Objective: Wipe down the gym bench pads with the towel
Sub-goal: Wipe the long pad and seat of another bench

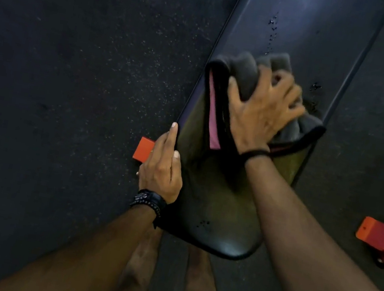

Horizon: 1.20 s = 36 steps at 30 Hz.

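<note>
Bunched fleecy towel (255,79), glossy pad (294,30)

The bench pad (299,31) was black, the towel (245,78) dark grey with a pink stripe, the frame feet (374,233) orange, the floor (75,49) speckled black.

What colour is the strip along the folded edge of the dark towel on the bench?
Pink, on the crumpled dark grey towel; it shows in the head view.

From where I stand, no writing, brand, number or sign can be read anywhere on the things in view.
</note>
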Motion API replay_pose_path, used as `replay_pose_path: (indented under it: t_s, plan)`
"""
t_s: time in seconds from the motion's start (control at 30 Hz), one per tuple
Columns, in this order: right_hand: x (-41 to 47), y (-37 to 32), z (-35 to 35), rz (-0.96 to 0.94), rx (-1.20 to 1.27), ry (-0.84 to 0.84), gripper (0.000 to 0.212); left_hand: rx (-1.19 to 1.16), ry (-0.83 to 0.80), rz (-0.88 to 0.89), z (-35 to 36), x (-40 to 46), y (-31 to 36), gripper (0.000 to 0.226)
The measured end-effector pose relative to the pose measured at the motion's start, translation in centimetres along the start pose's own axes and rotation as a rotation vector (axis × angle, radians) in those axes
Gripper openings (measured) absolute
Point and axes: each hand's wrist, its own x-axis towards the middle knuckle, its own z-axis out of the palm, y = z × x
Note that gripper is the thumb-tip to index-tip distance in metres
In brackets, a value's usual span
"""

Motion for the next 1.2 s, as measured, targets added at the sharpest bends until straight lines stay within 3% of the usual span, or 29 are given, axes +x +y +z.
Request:
replay_pose_path:
  t_s: [0.07,0.2,0.3,0.43,0.5,0.57,0.7,0.77,0.9,1.0,1.1,1.2]
  plan:
    - [-0.3,-2.6,0.0,-0.11,0.033,-0.026,0.051,-0.047,0.038,0.01,0.0,0.2,-0.2,0.052]
    - [-7.9,-2.4,-1.2,-0.641,0.141,-0.262,0.049,-0.325,0.299,-0.086,-0.7,-0.2,-0.5,0.052]
    - [-6.0,-2.2,-0.7,-0.745,0.078,-0.332,0.047,-0.39,0.44,-0.227,-2.1,-1.1,-1.6,0.052]
    - [0.7,-7.0,0.8,-0.558,-0.056,-0.318,0.048,-0.34,0.382,-0.21,-3.8,-1.1,-3.6,0.049]
    - [-1.2,-8.1,0.7,-0.518,-0.117,-0.335,0.052,-0.334,0.393,-0.235,-4.7,-0.1,-4.1,0.048]
    - [-7.4,-7.5,-0.5,-0.638,-0.097,-0.374,0.056,-0.324,0.413,-0.217,-5.5,1.1,-4.1,0.048]
    - [-17.5,-4.8,-3.0,-1.057,0.034,-0.698,0.052,-0.321,0.413,-0.123,-7.1,3.1,-3.9,0.045]
    - [-14.0,-5.8,-1.8,-1.035,0.008,-0.65,0.044,-0.319,0.395,-0.116,-7.4,3.8,-3.9,0.044]
    - [-7.5,-9.3,0.2,-0.742,-0.19,-0.522,0.045,-0.338,0.32,-0.136,-7.6,4.6,-4.4,0.042]
    - [-13.1,-8.6,-0.5,-0.851,-0.13,-0.538,0.039,-0.317,0.243,-0.159,-7.7,4.2,-4.3,0.043]
    - [-20.7,-4.6,-2.1,-1.038,0.015,-0.566,0.05,-0.337,0.157,-0.192,-7.6,3.8,-3.9,0.043]
    - [-24.2,2.1,-3.1,-1.152,0.044,-0.574,0.032,-0.344,0.058,-0.2,-7.3,3.9,-2.9,0.041]
